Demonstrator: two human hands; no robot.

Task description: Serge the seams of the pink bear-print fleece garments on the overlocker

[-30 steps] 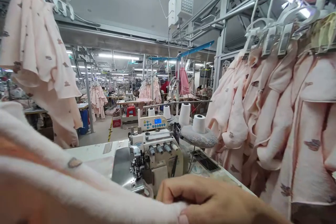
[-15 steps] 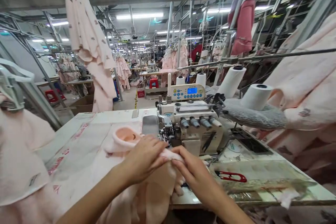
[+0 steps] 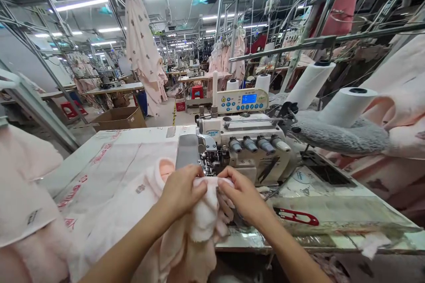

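My left hand (image 3: 183, 189) pinches the edge of a pale pink fleece garment (image 3: 203, 219) between thumb and fingers. A short way to its right, my right hand (image 3: 241, 194) grips the same edge, so a strip of fabric spans the gap between them. Both hands are just in front of the needle and presser foot area of a white overlock sewing machine (image 3: 245, 141). The garment's rounded opening (image 3: 166, 168) lies on the table left of my left hand. Its lower part hangs over the table's front edge, and my fingertips are partly hidden by the fabric.
Red thread snips (image 3: 297, 216) lie on the table right of my right hand. White thread cones (image 3: 312, 86) stand behind the machine, near a grey fluffy piece (image 3: 341, 135). Pink garments (image 3: 142, 44) hang beyond the table. A cardboard box (image 3: 117, 119) sits on the floor.
The view has shifted. My left hand has turned, its thumb now showing along the fabric edge. The garment has been turned over between my hands, with fluffy white fabric now showing below.
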